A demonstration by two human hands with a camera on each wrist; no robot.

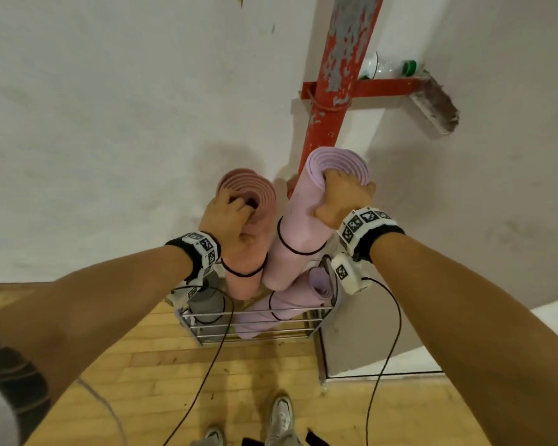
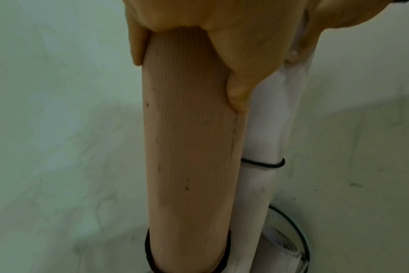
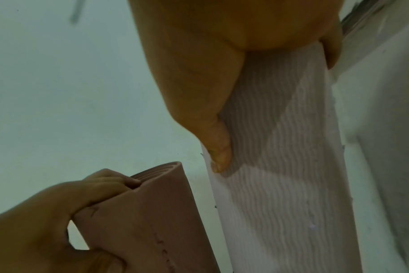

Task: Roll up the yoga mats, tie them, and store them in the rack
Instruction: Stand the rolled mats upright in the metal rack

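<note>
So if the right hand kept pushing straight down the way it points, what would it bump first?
Probably the rack. The right hand grips the lilac mat top, pointing down along it; depth is unclear.

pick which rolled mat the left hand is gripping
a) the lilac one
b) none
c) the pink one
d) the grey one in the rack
c: the left hand curls over the top rim of the pink mat, fingers tucked into its end, while the right hand holds the lilac mat.
</note>
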